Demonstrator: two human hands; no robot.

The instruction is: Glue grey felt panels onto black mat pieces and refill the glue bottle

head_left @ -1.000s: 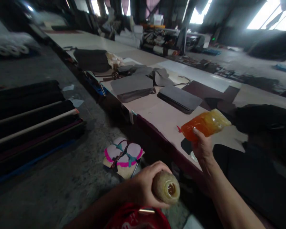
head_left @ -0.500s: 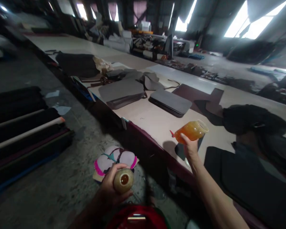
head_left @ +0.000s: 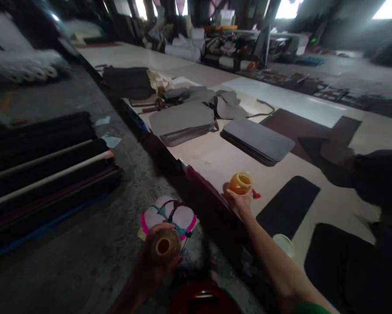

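Note:
My left hand is wrapped round a squat brownish bottle, whose round mouth faces up at me. It is held out over the floor, in front of a padded stool with pink edging. In my right hand is an amber translucent bottle with a wide open mouth. A small red tip shows at its right side. This hand is above the near edge of the long table. To its right lie a dark flat piece and a pale round lid-like thing.
Stacks of grey cut pieces lie along the table. Dark fabric rolls are piled on the floor at left. A co-worker's dark sleeve reaches in at right, over more dark pieces.
My right hand has moved left and turned the amber bottle, so its mouth faces me and the red tip is now at right. My left hand still holds its bottle. The view has swung right.

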